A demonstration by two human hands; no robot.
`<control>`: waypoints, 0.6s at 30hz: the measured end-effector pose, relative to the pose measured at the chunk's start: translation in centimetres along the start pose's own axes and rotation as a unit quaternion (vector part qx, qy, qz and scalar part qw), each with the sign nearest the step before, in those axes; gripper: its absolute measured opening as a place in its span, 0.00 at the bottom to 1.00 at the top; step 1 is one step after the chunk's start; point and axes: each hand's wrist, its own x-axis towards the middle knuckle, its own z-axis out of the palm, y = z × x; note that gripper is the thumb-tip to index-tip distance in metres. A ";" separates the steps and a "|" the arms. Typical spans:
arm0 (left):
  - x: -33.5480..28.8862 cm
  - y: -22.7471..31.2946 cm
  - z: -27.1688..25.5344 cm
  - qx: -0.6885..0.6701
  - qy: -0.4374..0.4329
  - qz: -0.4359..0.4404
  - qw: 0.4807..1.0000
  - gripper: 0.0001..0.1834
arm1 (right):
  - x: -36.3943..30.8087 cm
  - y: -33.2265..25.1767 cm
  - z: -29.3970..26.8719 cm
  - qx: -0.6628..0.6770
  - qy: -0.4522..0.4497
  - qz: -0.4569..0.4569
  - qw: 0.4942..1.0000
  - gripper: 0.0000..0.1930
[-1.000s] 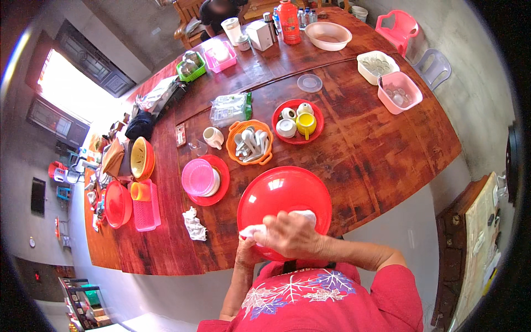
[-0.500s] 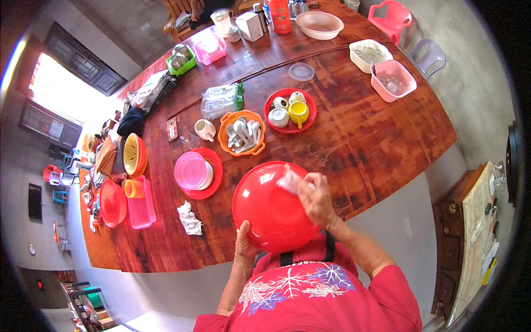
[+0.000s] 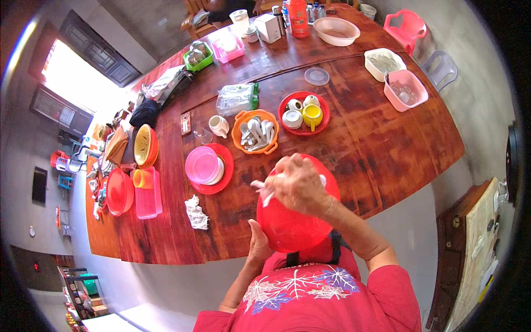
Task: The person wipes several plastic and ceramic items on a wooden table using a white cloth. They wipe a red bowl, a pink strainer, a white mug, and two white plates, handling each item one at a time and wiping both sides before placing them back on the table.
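From my remote post I see a red basin [image 3: 301, 229] at the near edge of a wooden surface [image 3: 381, 149]. The left hand [image 3: 258, 243] grips its near left rim, thumb showing, fingers hidden, while the right hand [image 3: 298, 185] closes around a white cloth [image 3: 266, 196] over it. Crowding the left are a red plate [image 3: 229, 166] stacked with dishes and, nearer, a crumpled rag [image 3: 196, 213]; just beyond sit an orange basket [image 3: 271, 149] of spoons and a red tray [image 3: 324, 119] of cups. Room opens rightward, where brown wood runs to a curving edge, a pink tub [image 3: 412, 104] standing at its far right.
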 end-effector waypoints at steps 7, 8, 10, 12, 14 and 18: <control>-0.2 -0.9 -1.2 0.045 0.025 0.017 0.999 0.45 | 0.7 3.0 -0.7 0.014 0.013 0.042 0.999 0.05; 0.1 -1.0 -1.4 0.046 0.016 0.022 0.999 0.44 | 0.5 2.0 -0.7 0.020 0.026 0.014 0.999 0.07; 0.5 -1.2 -1.3 0.069 0.012 0.035 0.997 0.42 | 0.1 -0.4 -0.5 -0.012 -0.041 -0.053 0.998 0.07; 0.5 -1.2 -1.6 0.099 0.019 0.055 0.993 0.39 | 0.1 -1.6 -0.1 -0.038 -0.032 -0.099 0.994 0.08; 0.3 -1.8 -2.9 0.102 0.012 0.055 0.993 0.36 | 0.6 -0.7 -0.9 -0.017 -0.037 -0.042 0.998 0.08; 0.4 -1.3 -1.6 0.075 0.022 0.037 0.996 0.32 | -0.4 5.1 -1.4 0.068 -0.007 0.103 0.992 0.08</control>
